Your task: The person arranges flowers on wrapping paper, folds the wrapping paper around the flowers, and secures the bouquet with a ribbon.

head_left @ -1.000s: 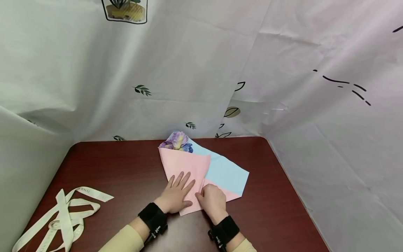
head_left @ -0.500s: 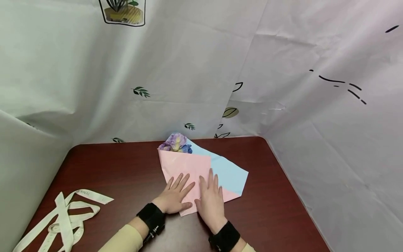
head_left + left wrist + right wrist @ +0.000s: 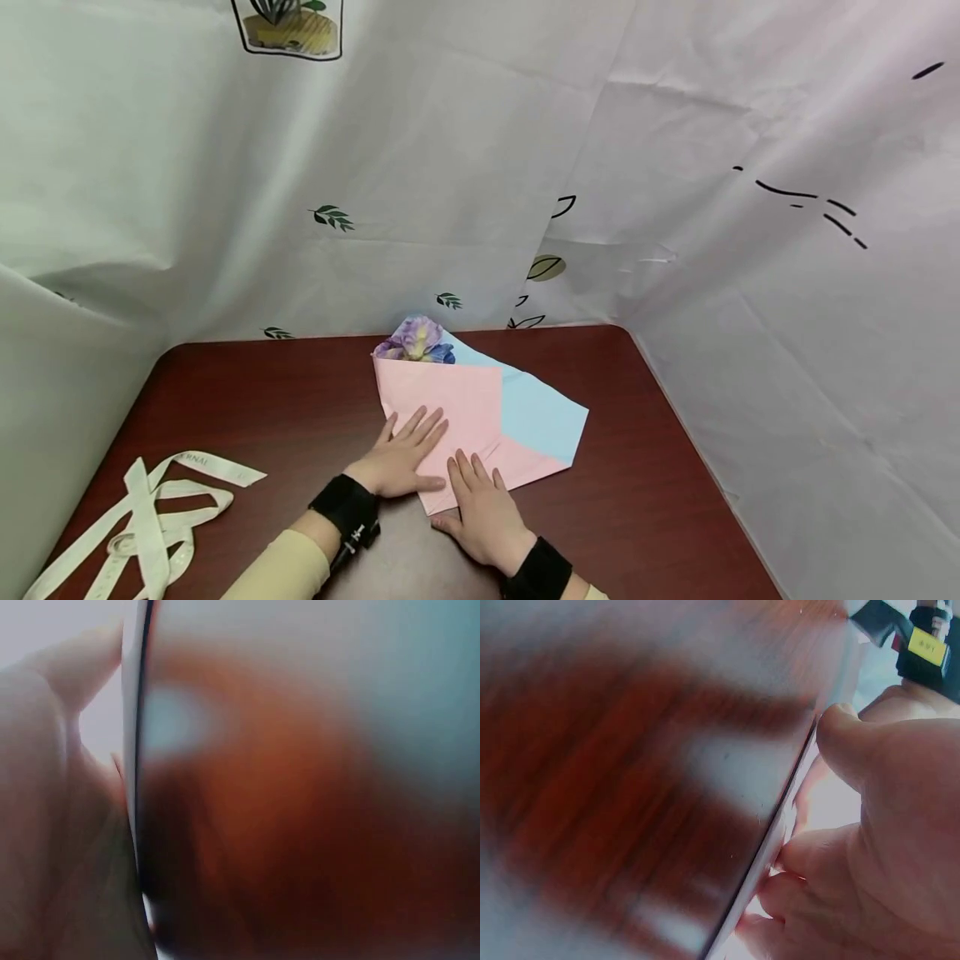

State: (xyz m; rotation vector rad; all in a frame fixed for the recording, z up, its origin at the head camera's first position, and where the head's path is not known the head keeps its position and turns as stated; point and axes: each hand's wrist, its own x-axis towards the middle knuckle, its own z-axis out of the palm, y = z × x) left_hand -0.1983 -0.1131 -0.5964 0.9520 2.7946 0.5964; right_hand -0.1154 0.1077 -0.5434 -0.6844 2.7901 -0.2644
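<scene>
A sheet of wrapping paper, pink on one face [image 3: 442,387] and light blue on the other [image 3: 540,408], lies on the table with its left part folded over. Purple and blue flowers [image 3: 417,340] show above the fold's top edge; their stems are hidden. My left hand [image 3: 401,458] lies with fingers spread on the pink paper's lower left. The right hand [image 3: 483,512] rests flat at the lower edge, its fingertips on the paper and its thumb by the bottom corner. In the right wrist view, the fingers [image 3: 810,855] touch the paper's edge.
A cream ribbon [image 3: 153,525] with printed letters lies in loose loops at the table's left. White patterned cloth [image 3: 390,167] hangs behind and at both sides of the dark red-brown table [image 3: 285,400].
My right hand uncurls from the fold, lies flat on the paper, then slides down and left to the lower edge. My left hand stays spread on the paper, shifting slightly left.
</scene>
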